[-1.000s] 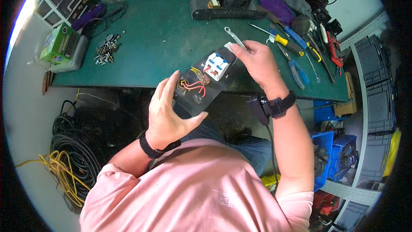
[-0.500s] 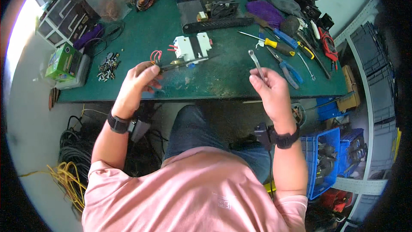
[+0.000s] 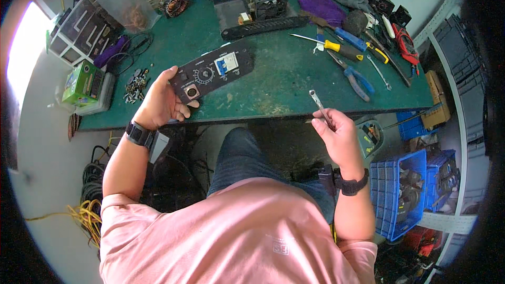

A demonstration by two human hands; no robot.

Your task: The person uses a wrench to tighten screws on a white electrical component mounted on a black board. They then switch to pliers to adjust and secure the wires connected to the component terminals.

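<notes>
Panel (image 3: 214, 81), flat, black, rectangular, with round dial (image 3: 204, 74) and white-and-blue switch (image 3: 230, 62), gripped at its left end by left hand (image 3: 164, 100) above green bench (image 3: 268, 84); slim silver metal wrench (image 3: 321, 107) pinched in right hand (image 3: 339, 135). Best steadied by edges, sparing dial and switch.

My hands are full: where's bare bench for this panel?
Bare green bench shows between the black panel in your left hand and the blue-handled pliers, in front of the black housing. It's crowded around the pliers and yellow screwdriver.
</notes>
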